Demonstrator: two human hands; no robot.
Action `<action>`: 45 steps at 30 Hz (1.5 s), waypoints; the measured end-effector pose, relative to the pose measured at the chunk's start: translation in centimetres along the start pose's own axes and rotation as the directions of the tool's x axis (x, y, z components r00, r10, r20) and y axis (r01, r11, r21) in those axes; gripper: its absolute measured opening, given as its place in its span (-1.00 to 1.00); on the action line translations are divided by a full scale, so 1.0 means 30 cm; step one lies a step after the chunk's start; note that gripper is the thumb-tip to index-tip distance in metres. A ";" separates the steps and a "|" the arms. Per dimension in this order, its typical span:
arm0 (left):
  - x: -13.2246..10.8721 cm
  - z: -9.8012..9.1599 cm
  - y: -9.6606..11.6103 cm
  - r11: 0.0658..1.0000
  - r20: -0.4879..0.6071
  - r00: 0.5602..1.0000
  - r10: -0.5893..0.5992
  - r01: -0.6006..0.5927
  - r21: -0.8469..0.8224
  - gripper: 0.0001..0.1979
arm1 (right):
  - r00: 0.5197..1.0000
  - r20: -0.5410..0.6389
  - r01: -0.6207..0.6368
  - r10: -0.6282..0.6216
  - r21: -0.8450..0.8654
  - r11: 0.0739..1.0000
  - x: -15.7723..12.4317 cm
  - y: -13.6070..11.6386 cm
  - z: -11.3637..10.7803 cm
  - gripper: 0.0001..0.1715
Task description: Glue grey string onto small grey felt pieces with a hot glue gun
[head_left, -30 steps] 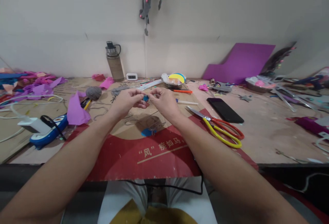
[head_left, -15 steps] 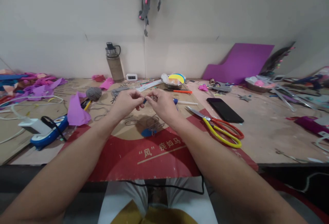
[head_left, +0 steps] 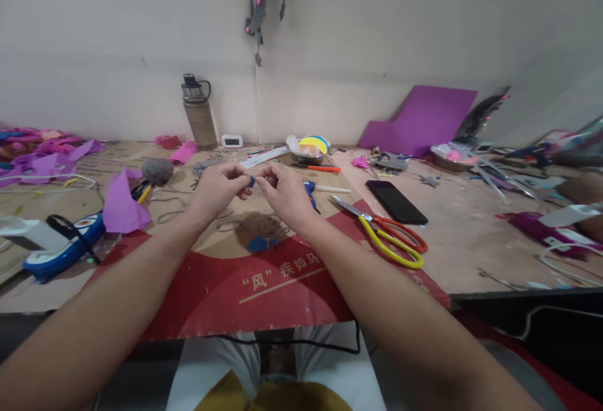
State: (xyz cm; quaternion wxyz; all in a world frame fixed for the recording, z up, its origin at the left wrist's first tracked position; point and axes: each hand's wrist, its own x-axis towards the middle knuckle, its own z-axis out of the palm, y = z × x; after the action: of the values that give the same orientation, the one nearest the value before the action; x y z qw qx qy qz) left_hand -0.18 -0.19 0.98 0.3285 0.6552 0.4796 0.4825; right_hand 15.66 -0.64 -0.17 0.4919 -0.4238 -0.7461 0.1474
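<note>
Our view has swung right over the last second, so the bench sits further left in frame; our hands stay paired over the cardboard [head_left: 188, 301]. Blue piece [head_left: 252, 181]: small, dark, mostly hidden by our fingertips, outline too covered to tell. It's up between both hands, just off the 12 o'clock side of the cardboard's tan patch.

Left hand [head_left: 223, 188] comes in from 8 o'clock, right hand [head_left: 285, 191] from 4, knuckles up, tips nearly meeting. Both pinch the piece between thumb and finger, one per side.

Cardboard's red part, at 5-6 o'clock from our hands, reads “风” 疾如马 in pale characters, line underneath; the rest runs under our right forearm. Flat blue disc [head_left: 258, 245] at 6 with loose thread [head_left: 276, 229] beside it. Scissors [head_left: 370, 217], yellow and orange-red handles, between 3 and 4; phone [head_left: 397, 202], dark screen, at 3.
</note>
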 end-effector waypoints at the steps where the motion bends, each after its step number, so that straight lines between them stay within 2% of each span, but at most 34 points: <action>1: -0.001 0.000 0.000 1.000 0.000 1.000 -0.001 0.001 -0.002 -0.93 | 1.000 0.006 -0.012 0.012 0.001 1.000 0.001 0.001 0.001 -0.90; 7: -0.001 0.000 0.002 0.999 -0.024 1.000 0.012 -0.011 0.037 -0.91 | 0.999 0.007 -0.054 0.054 0.019 0.998 0.000 0.000 0.001 -0.85; 14: -0.009 0.015 0.007 1.000 -0.082 0.997 0.010 -0.011 -0.020 -0.94 | 0.994 -0.019 -0.105 0.106 0.060 0.993 -0.010 -0.015 0.017 -0.88; 23: -0.023 0.025 0.024 0.995 -0.062 0.998 0.012 -0.017 -0.094 -0.91 | 0.977 -0.043 -0.200 0.207 0.135 0.970 0.000 -0.014 0.019 -0.85; 27: -0.020 0.026 0.016 0.989 -0.025 1.000 0.016 -0.020 -0.146 -0.89 | 0.972 -0.017 -0.226 0.234 0.189 0.955 0.004 -0.006 0.017 -0.85; 32: -0.011 0.026 0.007 0.978 0.058 0.998 -0.014 0.026 -0.205 -0.87 | 0.976 -0.007 -0.211 0.217 0.197 0.957 0.006 0.008 0.017 -0.85; 35: -0.011 0.028 0.012 0.959 0.074 0.996 -0.043 0.062 -0.277 -0.83 | 0.980 -0.025 -0.191 0.195 0.131 0.973 0.005 0.012 0.013 -0.87; 38: -0.015 0.029 0.022 0.964 0.089 0.994 -0.058 0.079 -0.255 -0.83 | 0.986 -0.041 -0.159 0.161 0.048 0.986 0.001 0.008 0.009 -0.88; 41: -0.016 0.027 0.028 0.976 0.063 0.995 -0.081 0.092 -0.196 -0.87 | 0.993 -0.042 -0.106 0.106 0.003 0.994 -0.004 -0.001 0.009 -0.91; 45: -0.009 0.021 0.019 0.976 -0.007 0.997 -0.080 0.076 -0.205 -0.87 | 0.996 -0.057 -0.059 0.062 0.040 0.997 -0.010 -0.008 0.013 -0.90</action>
State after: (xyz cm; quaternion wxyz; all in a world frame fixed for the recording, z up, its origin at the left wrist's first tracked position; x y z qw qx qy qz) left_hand 0.58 -0.61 1.21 0.4092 0.5950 0.4552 0.5209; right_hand 15.25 -0.93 -0.38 0.5168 -0.4408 -0.7153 0.1641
